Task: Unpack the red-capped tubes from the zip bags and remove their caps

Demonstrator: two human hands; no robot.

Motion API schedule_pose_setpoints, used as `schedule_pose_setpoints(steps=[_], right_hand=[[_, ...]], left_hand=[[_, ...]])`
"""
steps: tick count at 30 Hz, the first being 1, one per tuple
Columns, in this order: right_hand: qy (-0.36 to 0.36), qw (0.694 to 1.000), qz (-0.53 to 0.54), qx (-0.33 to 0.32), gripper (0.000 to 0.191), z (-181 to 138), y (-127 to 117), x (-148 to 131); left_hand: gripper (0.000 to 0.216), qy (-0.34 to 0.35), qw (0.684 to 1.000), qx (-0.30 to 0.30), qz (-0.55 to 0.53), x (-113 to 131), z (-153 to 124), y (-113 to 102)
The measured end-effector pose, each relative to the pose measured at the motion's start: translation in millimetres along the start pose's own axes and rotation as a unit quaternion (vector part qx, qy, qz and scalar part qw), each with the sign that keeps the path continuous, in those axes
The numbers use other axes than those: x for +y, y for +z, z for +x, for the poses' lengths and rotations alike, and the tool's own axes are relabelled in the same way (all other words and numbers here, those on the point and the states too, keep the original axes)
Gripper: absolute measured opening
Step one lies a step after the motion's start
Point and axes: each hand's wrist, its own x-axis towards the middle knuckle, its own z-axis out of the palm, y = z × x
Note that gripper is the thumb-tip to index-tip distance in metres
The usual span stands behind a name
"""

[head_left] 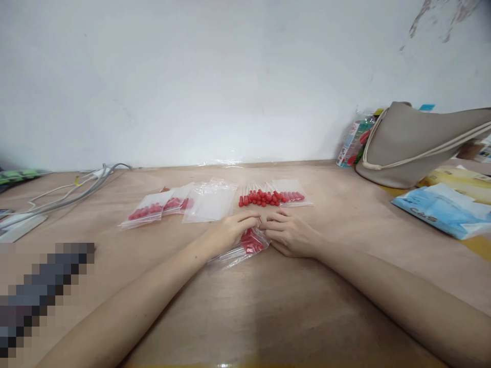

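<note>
A clear zip bag [230, 254] holding red-tipped white sticks [253, 241] lies tilted on the table in front of me. My left hand [233, 227] rests over its upper left part, fingers bent and closed on its edge. My right hand [291, 232] is at the bag's right edge, with curled fingertips pinching it close to the left fingers. Just beyond my hands is a pile of loose red-tipped sticks [261, 197]. Right of the pile lies a filled bag [295, 189]. To its left are flat clear bags [210, 202] and several filled bags [148, 208].
A grey bag with cords [406, 143] stands at the back right by a plastic bottle [353, 140]. Nearer lies a blue tissue pack [437, 209]. Cables [84, 189] run along the left, and a blurred dark object [46, 291] is at the near left. A white wall closes the back.
</note>
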Motion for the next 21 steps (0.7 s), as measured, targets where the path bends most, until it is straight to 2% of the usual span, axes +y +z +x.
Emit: schedule_pose_setpoints(steps=[3, 6, 8, 10, 13, 17, 21], right_hand=[[0.064, 0.99, 0.121, -0.029, 0.012, -3, -5, 0], [0.159, 0.959, 0.233, -0.006, 0.024, -4, -3, 0], [0.201, 0.943, 0.264, 0.015, 0.029, -2, 1, -1], [0.207, 0.94, 0.27, 0.027, 0.022, 1, 5, -2], [0.197, 0.944, 0.264, 0.019, 0.018, 4, 8, -4], [0.213, 0.948, 0.232, -0.041, 0.022, 6, 3, -7], [0.223, 0.943, 0.231, -0.081, 0.023, 8, -1, -9]], left_hand=[[0.027, 0.008, 0.999, 0.03, 0.02, -3, -1, -6], [0.027, 0.031, 0.998, 0.026, 0.037, -2, 1, -9], [0.027, 0.035, 0.999, 0.012, 0.032, -1, 2, -8], [0.027, 0.021, 1.0, 0.007, 0.015, 3, 2, -7], [0.029, -0.037, 0.999, 0.005, -0.015, 14, -3, -7], [0.054, -0.124, 0.991, -0.037, -0.043, 31, -25, -9], [0.059, -0.156, 0.986, -0.025, -0.06, 33, -42, -6]])
